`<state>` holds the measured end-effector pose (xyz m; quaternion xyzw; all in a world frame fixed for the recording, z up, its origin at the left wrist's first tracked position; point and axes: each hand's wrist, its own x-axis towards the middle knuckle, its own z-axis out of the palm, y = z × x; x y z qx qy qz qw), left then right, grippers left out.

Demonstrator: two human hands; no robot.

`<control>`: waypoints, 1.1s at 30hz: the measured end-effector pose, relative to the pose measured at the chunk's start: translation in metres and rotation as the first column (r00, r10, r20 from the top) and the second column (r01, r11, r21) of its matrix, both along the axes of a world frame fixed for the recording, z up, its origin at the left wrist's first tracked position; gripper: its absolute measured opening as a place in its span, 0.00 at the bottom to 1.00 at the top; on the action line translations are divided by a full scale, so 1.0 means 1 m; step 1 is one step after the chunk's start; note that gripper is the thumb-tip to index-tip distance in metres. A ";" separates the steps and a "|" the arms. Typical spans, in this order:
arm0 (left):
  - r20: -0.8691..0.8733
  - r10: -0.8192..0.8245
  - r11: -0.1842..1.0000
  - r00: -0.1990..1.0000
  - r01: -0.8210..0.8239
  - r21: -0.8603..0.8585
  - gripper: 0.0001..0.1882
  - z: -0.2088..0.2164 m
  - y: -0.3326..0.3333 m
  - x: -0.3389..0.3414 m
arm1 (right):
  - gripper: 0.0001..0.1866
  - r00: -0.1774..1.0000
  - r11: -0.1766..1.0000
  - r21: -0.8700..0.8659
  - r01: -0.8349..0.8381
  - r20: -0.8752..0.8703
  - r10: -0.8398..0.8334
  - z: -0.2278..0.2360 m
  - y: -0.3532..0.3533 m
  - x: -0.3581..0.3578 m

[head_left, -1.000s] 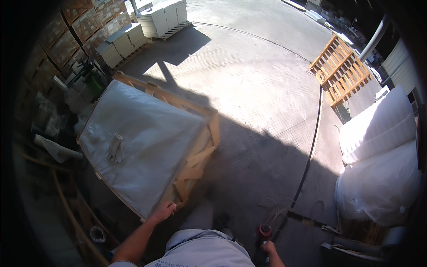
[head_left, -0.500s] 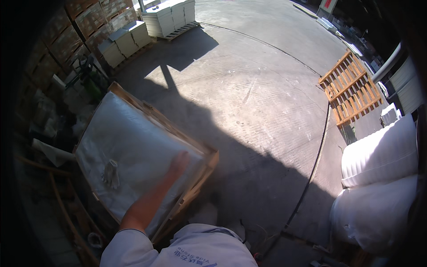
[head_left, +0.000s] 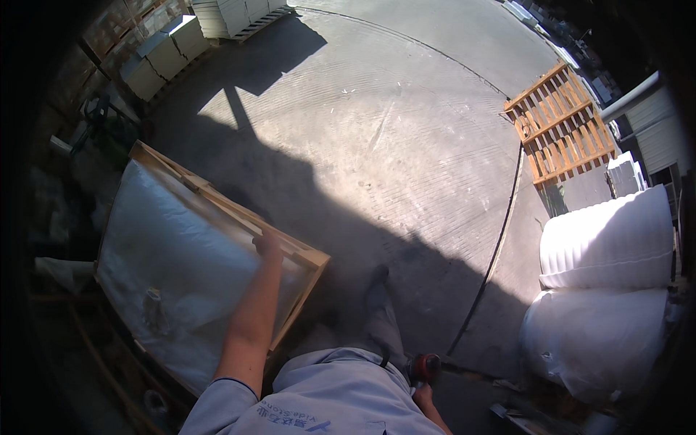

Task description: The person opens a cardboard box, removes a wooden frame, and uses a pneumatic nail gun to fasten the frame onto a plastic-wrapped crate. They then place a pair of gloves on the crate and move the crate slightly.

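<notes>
My left hand [head_left: 269,245] is at the long wooden rim [head_left: 210,190] of a shallow crate, its fingers curled over the wood. The crate is covered inside by a translucent plastic sheet [head_left: 174,232]. On the sheet lies a pair of light work gloves [head_left: 154,313], somewhat blurred. Low at my right side, my right hand [head_left: 423,398] is closed around a red and black tool [head_left: 426,367], which looks like a power tool; its exact kind is hard to make out.
Big white rolls of foam wrap [head_left: 605,243] and plastic-wrapped material [head_left: 598,341] stand at the right. Beyond them a wooden pallet [head_left: 562,127] leans. Stacked pale slabs [head_left: 163,58] sit at the far left. A dark groove [head_left: 500,254] crosses the concrete floor [head_left: 377,159].
My left hand has moved from over the sheet to the crate's long rim. My right hand and the red tool have come into view. The view has shifted, with the crate now further left.
</notes>
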<state>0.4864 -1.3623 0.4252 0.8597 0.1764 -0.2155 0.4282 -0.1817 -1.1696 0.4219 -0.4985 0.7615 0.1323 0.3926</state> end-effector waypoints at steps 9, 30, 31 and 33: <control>0.192 -0.013 0.928 0.981 -0.060 0.367 0.23 -0.020 -0.006 -0.002 | 0.28 0.983 0.979 0.146 -0.144 -0.088 0.158 -0.031 -0.256 0.029; 0.268 -0.022 0.849 0.963 -0.124 0.514 0.25 -0.021 -0.003 -0.006 | 0.28 0.874 0.887 -0.022 -0.462 0.159 0.459 -0.080 -0.564 0.195; 0.276 -0.013 0.848 0.961 -0.135 0.513 0.25 -0.021 -0.003 -0.006 | 0.29 0.872 0.882 0.001 -0.470 0.156 0.464 -0.084 -0.564 0.194; 0.267 0.028 0.842 0.963 -0.167 0.513 0.25 -0.021 -0.005 -0.007 | 0.29 0.870 0.875 0.045 -0.482 0.138 0.473 -0.091 -0.562 0.187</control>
